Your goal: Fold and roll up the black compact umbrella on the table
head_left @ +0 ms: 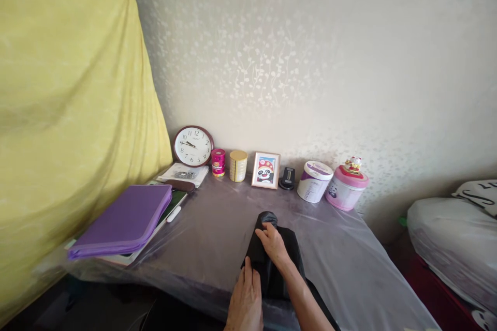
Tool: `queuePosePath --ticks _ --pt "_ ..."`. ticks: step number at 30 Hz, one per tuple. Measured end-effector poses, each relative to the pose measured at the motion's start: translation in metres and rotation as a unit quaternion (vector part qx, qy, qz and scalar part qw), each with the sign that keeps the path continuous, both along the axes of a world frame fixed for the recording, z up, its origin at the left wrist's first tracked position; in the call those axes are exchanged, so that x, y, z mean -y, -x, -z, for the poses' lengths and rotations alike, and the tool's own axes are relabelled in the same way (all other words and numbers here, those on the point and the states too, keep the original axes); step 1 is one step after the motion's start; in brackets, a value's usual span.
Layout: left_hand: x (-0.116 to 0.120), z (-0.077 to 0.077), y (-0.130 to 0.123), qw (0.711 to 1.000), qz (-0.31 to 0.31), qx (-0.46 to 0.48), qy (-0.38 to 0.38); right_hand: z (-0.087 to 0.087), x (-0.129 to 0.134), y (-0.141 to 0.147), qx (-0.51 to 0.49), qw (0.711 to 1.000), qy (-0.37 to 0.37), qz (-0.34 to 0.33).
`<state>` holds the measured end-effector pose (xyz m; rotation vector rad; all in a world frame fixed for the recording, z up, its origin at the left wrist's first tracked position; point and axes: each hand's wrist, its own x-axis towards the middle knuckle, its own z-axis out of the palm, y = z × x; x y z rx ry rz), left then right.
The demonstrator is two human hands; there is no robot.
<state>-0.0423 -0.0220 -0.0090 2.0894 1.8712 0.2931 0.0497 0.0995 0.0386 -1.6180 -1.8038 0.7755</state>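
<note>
A black, slightly shiny cloth item (pixel 288 240), perhaps a folded garment, lies near the front edge of the table, with a rounded end pointing to the wall. My right hand (pixel 274 244) is bent over its upper middle, fingers curled and gripping the cloth just below that rounded end. Flat along the item's lower left edge lies my left hand (pixel 247 289), its fingers stretched out. The item's near part runs under my forearms and is partly hidden.
Plastic film covers the table (pixel 209 232). A purple folder (pixel 122 220) and a white marker (pixel 173 214) are at left. Along the wall stand a clock (pixel 193 146), several tins and tubs, including a pink tub (pixel 345 191), and a framed panda picture (pixel 266 170).
</note>
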Motion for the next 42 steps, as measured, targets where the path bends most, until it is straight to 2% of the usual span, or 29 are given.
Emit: queuePosePath --ticks 5,8,11,14,17,22,29,33,37,42 --pt "0.003 0.003 0.008 1.000 0.010 0.019 -0.016 -0.005 -0.001 0.001 0.031 0.999 0.023 -0.029" --pt "0.009 0.006 0.013 0.997 -0.026 0.020 -0.074 -0.007 0.000 0.004 0.039 0.998 0.020 -0.039" --pt "0.011 -0.005 0.013 0.988 -0.035 0.032 -0.144 -0.008 0.002 0.006 0.017 0.997 0.015 -0.069" --pt "0.005 -0.021 0.009 0.985 0.032 0.049 -0.163 -0.010 0.005 0.006 -0.031 0.990 0.039 -0.129" --pt "-0.004 -0.024 0.006 0.986 0.071 0.044 -0.145 -0.013 0.008 0.004 -0.033 0.985 0.038 -0.165" --pt "-0.010 -0.003 0.007 0.991 0.089 0.033 -0.099 -0.012 0.016 0.000 -0.034 0.982 0.005 -0.188" --pt "-0.010 0.003 0.004 0.994 0.087 0.035 -0.048 -0.005 0.037 -0.016 -0.004 0.967 -0.159 -0.199" --pt "-0.013 0.005 0.003 0.996 0.077 0.029 -0.040 0.006 0.024 -0.023 0.036 0.953 -0.219 -0.204" --pt "-0.013 0.005 0.002 0.997 0.067 0.014 -0.019 0.015 0.002 -0.024 0.074 0.954 -0.207 -0.203" --pt "-0.012 0.002 0.000 0.999 0.038 0.026 0.006 0.016 -0.023 -0.022 0.101 0.954 -0.198 -0.201"
